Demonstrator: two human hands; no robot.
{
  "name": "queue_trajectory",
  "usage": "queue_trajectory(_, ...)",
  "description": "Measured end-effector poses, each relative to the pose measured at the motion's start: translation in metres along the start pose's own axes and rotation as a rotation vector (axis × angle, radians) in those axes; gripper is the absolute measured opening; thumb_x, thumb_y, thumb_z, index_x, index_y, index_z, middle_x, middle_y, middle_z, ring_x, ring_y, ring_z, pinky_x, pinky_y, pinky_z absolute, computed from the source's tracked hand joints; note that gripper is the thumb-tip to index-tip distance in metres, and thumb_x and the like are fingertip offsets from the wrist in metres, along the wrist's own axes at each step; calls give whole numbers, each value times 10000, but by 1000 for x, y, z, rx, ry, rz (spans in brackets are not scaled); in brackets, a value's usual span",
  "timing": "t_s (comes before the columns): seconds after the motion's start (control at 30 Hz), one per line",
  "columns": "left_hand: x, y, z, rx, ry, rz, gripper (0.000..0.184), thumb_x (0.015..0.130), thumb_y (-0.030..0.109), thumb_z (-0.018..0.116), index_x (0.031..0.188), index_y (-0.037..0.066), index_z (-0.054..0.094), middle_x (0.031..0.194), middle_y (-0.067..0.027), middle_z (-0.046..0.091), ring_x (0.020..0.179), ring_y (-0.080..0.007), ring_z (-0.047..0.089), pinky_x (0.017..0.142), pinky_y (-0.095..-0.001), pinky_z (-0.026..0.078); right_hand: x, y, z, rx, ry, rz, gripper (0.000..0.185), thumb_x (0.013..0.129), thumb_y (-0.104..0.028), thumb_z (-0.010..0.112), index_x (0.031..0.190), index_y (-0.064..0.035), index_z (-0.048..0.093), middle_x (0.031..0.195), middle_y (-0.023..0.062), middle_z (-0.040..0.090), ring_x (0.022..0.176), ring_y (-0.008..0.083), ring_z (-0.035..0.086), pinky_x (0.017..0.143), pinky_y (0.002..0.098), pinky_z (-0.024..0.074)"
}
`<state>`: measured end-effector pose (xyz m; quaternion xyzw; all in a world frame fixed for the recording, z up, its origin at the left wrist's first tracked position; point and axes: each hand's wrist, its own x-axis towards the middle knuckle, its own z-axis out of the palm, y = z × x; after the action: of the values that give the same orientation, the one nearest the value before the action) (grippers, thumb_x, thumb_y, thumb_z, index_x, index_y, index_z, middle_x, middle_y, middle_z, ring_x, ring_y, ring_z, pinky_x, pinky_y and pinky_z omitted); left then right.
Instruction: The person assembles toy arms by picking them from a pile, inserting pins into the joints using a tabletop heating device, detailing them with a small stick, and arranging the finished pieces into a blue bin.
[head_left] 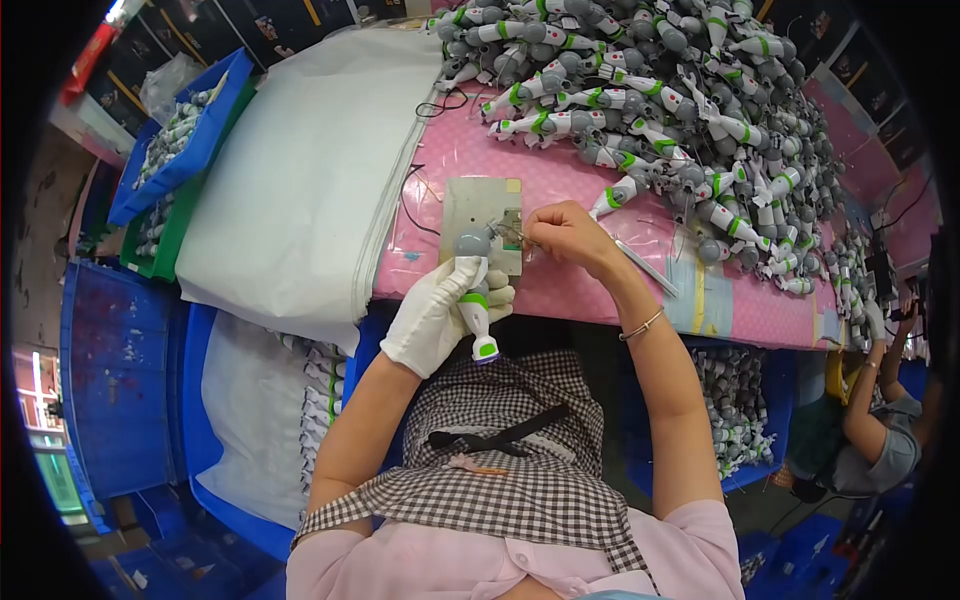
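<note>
A white glove covers my left hand (440, 312), whose fingers are wrapped round a grey, white and green toy-like part (474, 300). The part's grey round end points up and its white and green end points down toward my apron. My right hand (562, 236) is bare, with thumb and fingers pinched beside small thin pieces at the part's grey end; what exactly they grip is too small to make out. Beneath the hands, a metal plate (462, 200) with a small fixture lies on the pink table cover (400, 262).
A large pile of similar parts (640, 110) covers the back right. White sheets (300, 170) lie at the left. Blue bins (215, 150) with parts stand at the far left, and another bin (775, 400) sits below the table. Another person's arm (865, 400) is at the far right.
</note>
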<state>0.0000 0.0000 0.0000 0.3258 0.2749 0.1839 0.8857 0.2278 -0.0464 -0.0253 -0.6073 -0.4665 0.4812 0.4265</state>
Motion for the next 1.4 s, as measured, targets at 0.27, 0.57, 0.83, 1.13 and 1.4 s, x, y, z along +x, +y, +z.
queue_trajectory(0.27,4,-4,-4,22,29,22,245,917,272,573,1049,64,565,948,-94,636,847,-223,641,812,-416,534,-2,-1,5,-39,61,-12,195,800,-155,529,705,-20,633,651,7,611,502,35,429,445,206,324)
queue_trajectory(0.57,-58,37,-34,177,28,92,435,943,378,501,1210,34,495,959,-82,621,716,-149,591,655,-289,494,23,-29,-15,-192,658,-297,189,791,-167,647,886,-5,657,704,31,620,626,116,575,556,250,443)
queue_trajectory(0.83,-181,86,-176,1816,911,289,420,686,222,738,1060,63,635,964,-167,641,898,-326,618,784,-393,479,111,-30,-27,-1639,528,-220,368,769,-225,659,1115,-119,592,1108,64,596,1069,274,512,857,506,406)
queue_trajectory(1.13,-184,34,-337,2159,811,-204,159,738,134,568,831,182,688,826,-77,661,850,-272,647,747,-432,487,85,-76,-39,-1388,763,-776,241,793,-130,632,1028,-81,650,1065,55,615,991,245,568,831,354,432)
queue_trajectory(1.4,-138,14,-402,2469,585,570,159,757,145,534,822,206,666,782,-17,577,789,-227,600,713,-387,468,10,-110,-36,-654,1025,-869,135,866,-144,663,947,-37,649,927,-6,550,745,55,501,648,195,404)
